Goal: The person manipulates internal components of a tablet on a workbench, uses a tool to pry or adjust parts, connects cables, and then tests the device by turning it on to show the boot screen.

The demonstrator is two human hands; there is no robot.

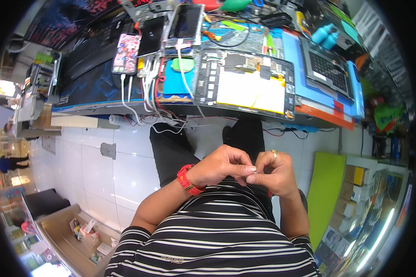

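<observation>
Both hands meet over my lap, thumbs and fingertips pinched close together. My left hand [227, 165], with a red watch on its wrist, has its thumb and forefinger closed at the meeting point. My right hand [276, 174], wearing a ring, pinches at the same spot from the other side. A tiny pale bit seems to show between the fingertips, too small to name. Ahead, on the bench edge, lies an opened tablet [212, 94] with its large white battery [249, 90] and circuit board exposed. Neither hand touches it.
A lit phone [126, 54] with a white cable [129, 105] sits on the bench's left, beside dark phones [152, 36] and bundled cables. To the right are a keyboard part [327, 69] and blue bottles [322, 33]. An open box [64, 233] is at lower left; a glass display case [360, 203] stands right.
</observation>
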